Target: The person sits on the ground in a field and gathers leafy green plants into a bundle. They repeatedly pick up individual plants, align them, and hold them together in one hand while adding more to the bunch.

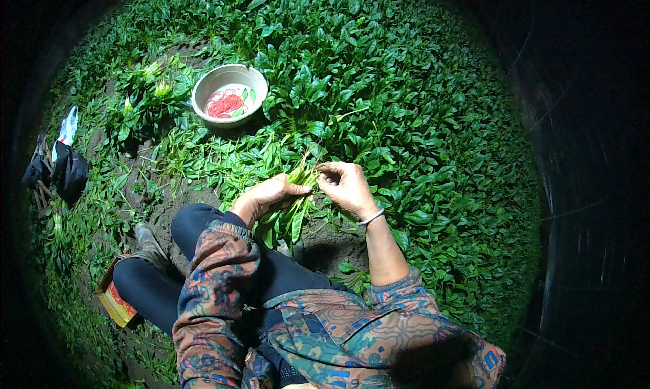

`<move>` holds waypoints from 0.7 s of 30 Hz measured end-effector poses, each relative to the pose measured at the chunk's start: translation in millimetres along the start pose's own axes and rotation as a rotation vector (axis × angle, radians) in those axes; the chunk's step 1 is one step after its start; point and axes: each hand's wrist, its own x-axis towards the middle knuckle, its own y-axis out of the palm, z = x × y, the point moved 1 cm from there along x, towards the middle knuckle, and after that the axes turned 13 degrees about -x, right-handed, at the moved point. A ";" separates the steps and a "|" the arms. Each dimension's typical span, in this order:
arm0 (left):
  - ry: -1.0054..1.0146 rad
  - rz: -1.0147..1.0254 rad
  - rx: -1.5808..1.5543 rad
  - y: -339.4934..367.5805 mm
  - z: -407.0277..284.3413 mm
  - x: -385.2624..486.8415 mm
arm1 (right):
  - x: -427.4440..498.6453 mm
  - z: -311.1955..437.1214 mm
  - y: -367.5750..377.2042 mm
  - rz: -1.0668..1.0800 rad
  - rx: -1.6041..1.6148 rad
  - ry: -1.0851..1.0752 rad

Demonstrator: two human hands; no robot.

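Observation:
A bunch of spinach-like leafy greens [298, 214] is held in my left hand [271, 192], with the thumb laid across its pale stems. Its thin root ends point up and away from me, while the leaves hang down toward my legs. At the right side of the stems is my right hand [350, 187], its fingers curled and their tips against the bunch near the roots. Whether those fingertips pinch a stem is too small to tell. A pale band circles my right wrist.
A pale round basin [201, 112] holding red rings, perhaps rubber bands, and a few loose leaves stands ahead. Bundled greens [161, 87] lie left of it. Dark and white bags [71, 170] are at far left. A yellow-red box [118, 308] sits by my knee. Dense leafy plants [431, 135] grow rightward.

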 end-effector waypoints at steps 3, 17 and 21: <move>0.015 -0.018 -0.021 -2.5 -0.3 0.9 | 1.6 8.5 -7.9 -0.198 -0.326 -0.149; 0.045 -0.033 -0.073 -2.1 -1.9 -5.6 | 4.6 -15.3 11.4 -0.479 0.276 0.133; 0.139 -0.034 -0.108 0.2 -3.9 -8.7 | -2.5 -19.0 14.6 0.049 0.546 0.225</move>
